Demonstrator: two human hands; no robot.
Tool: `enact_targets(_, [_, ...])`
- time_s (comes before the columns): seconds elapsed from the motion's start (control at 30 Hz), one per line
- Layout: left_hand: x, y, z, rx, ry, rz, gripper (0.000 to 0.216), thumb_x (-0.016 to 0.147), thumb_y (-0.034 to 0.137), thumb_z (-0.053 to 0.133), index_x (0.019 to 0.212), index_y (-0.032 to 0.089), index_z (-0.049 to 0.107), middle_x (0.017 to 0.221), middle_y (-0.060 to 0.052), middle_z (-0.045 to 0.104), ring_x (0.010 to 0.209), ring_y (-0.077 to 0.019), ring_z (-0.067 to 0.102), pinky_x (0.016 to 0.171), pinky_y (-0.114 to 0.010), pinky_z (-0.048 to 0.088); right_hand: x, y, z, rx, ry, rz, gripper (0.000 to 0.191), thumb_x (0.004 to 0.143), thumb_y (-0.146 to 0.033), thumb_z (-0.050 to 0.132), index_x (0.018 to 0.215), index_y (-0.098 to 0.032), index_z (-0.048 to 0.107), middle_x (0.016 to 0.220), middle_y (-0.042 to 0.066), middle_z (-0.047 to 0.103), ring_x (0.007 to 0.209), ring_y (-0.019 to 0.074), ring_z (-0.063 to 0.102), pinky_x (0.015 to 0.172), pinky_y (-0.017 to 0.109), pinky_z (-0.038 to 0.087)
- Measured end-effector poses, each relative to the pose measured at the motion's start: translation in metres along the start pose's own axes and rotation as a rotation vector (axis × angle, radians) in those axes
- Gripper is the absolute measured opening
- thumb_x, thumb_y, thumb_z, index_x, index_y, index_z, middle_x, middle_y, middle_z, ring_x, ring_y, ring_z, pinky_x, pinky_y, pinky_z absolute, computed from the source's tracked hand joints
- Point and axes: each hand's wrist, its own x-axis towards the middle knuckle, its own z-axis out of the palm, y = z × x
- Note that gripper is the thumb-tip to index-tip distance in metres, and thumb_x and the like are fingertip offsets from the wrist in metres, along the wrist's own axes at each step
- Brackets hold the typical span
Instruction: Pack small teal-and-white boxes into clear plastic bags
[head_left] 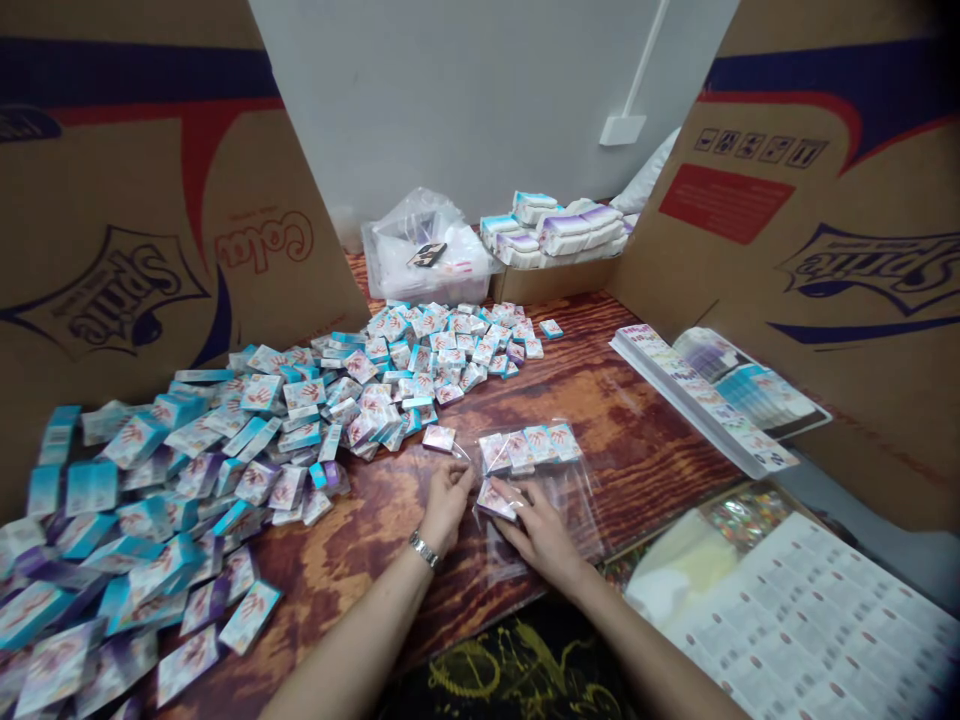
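A clear plastic bag (559, 500) lies on the wooden table (622, 420) in front of me, with a few small white, purple and blue boxes (529, 446) lined up inside its far end. My right hand (536, 530) pinches one more small box (496, 500) at the bag's mouth. My left hand (446, 500), with a watch on its wrist, has curled fingers holding the bag's left edge. A single loose box (439, 437) sits just beyond my left hand.
A big heap of the same small boxes (225, 470) covers the table's left and middle. Cardboard walls (135, 230) stand left and right. Stacked flat sheets (705, 400) lie at right, a label sheet (810, 620) near right, plastic bags (427, 250) and bundled packs (555, 230) at the back.
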Motion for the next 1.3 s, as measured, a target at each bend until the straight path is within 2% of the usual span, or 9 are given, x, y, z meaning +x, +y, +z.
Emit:
enact_targets(0.13, [-0.027, 0.000, -0.016, 0.118, -0.129, 0.036, 0.050, 0.073, 0.040, 0.067, 0.112, 0.017, 0.046, 0.095, -0.006, 0.062, 0.079, -0.0147, 0.061, 0.064, -0.024, 0.047, 0.002, -0.002, -0.002, 0.012, -0.005, 0.014, 0.057, 0.086, -0.019, 0.052, 0.138, -0.032, 0.034, 0.110, 0.007, 0.047, 0.102, 0.0196, 0.053, 0.089, 0.035, 0.048])
enact_targets(0.2, [-0.036, -0.008, -0.024, 0.261, -0.180, 0.103, 0.059, 0.071, 0.035, 0.069, 0.120, 0.018, 0.041, 0.094, -0.004, 0.060, 0.076, -0.0131, 0.059, 0.065, -0.024, 0.047, 0.005, -0.003, -0.003, 0.033, -0.024, 0.019, 0.055, 0.086, -0.020, 0.052, 0.137, -0.031, 0.035, 0.110, 0.007, 0.047, 0.102, 0.0194, 0.053, 0.089, 0.035, 0.048])
enact_targets(0.3, [-0.039, -0.023, -0.032, 0.428, -0.172, 0.211, 0.049, 0.074, 0.027, 0.063, 0.117, 0.016, 0.042, 0.080, 0.000, 0.058, 0.069, -0.0118, 0.057, 0.066, -0.025, 0.047, 0.011, -0.005, -0.007, 0.068, -0.062, 0.030, 0.054, 0.085, -0.018, 0.053, 0.135, -0.030, 0.039, 0.110, 0.007, 0.048, 0.104, 0.0193, 0.052, 0.091, 0.035, 0.046])
enact_targets(0.43, [-0.039, -0.032, -0.033, 0.521, -0.141, 0.273, 0.038, 0.079, 0.021, 0.054, 0.114, 0.015, 0.042, 0.074, 0.001, 0.057, 0.069, -0.0127, 0.058, 0.068, -0.027, 0.047, 0.019, -0.007, -0.007, 0.081, -0.087, 0.050, 0.053, 0.084, -0.017, 0.054, 0.134, -0.030, 0.041, 0.108, 0.006, 0.049, 0.102, 0.0189, 0.052, 0.091, 0.035, 0.045])
enact_targets(0.6, [-0.046, -0.032, -0.030, 0.600, -0.148, 0.286, 0.041, 0.078, 0.016, 0.053, 0.116, 0.015, 0.041, 0.072, 0.002, 0.057, 0.068, -0.0133, 0.058, 0.066, -0.027, 0.046, 0.022, -0.009, 0.004, 0.004, -0.024, 0.074, 0.054, 0.084, -0.019, 0.053, 0.135, -0.029, 0.040, 0.107, 0.007, 0.048, 0.101, 0.0201, 0.053, 0.089, 0.036, 0.047])
enact_targets(0.83, [-0.054, -0.031, -0.029, 0.620, -0.146, 0.280, 0.039, 0.077, 0.014, 0.051, 0.115, 0.016, 0.041, 0.073, 0.002, 0.057, 0.069, -0.0133, 0.058, 0.068, -0.028, 0.047, 0.014, -0.016, 0.025, -0.187, 0.057, 0.155, 0.056, 0.086, -0.025, 0.050, 0.139, -0.027, 0.034, 0.106, 0.010, 0.047, 0.089, 0.0232, 0.058, 0.071, 0.037, 0.053])
enact_targets(0.97, [-0.056, -0.032, -0.028, 0.638, -0.159, 0.283, 0.040, 0.077, 0.012, 0.049, 0.116, 0.016, 0.039, 0.073, 0.002, 0.056, 0.067, -0.0124, 0.057, 0.066, -0.025, 0.046, 0.010, -0.017, 0.032, -0.213, 0.119, 0.147, 0.057, 0.087, -0.027, 0.048, 0.141, -0.025, 0.031, 0.106, 0.011, 0.048, 0.093, 0.0242, 0.057, 0.075, 0.038, 0.052])
enact_targets(1.2, [-0.063, -0.033, -0.024, 0.757, -0.162, 0.292, 0.036, 0.077, 0.011, 0.047, 0.112, 0.015, 0.042, 0.071, 0.001, 0.057, 0.065, -0.0145, 0.057, 0.063, -0.026, 0.044, 0.008, -0.018, 0.041, -0.282, 0.211, 0.183, 0.050, 0.089, -0.040, 0.046, 0.135, -0.020, 0.043, 0.098, 0.011, 0.052, 0.083, 0.0226, 0.059, 0.067, 0.034, 0.053])
enact_targets(1.3, [-0.062, -0.031, -0.022, 0.777, -0.165, 0.268, 0.037, 0.076, 0.009, 0.045, 0.113, 0.013, 0.042, 0.070, 0.001, 0.056, 0.064, -0.0147, 0.056, 0.062, -0.026, 0.044, 0.009, -0.020, 0.041, -0.259, 0.217, 0.207, 0.052, 0.089, -0.041, 0.045, 0.136, -0.020, 0.041, 0.098, 0.011, 0.053, 0.086, 0.0234, 0.059, 0.070, 0.035, 0.052])
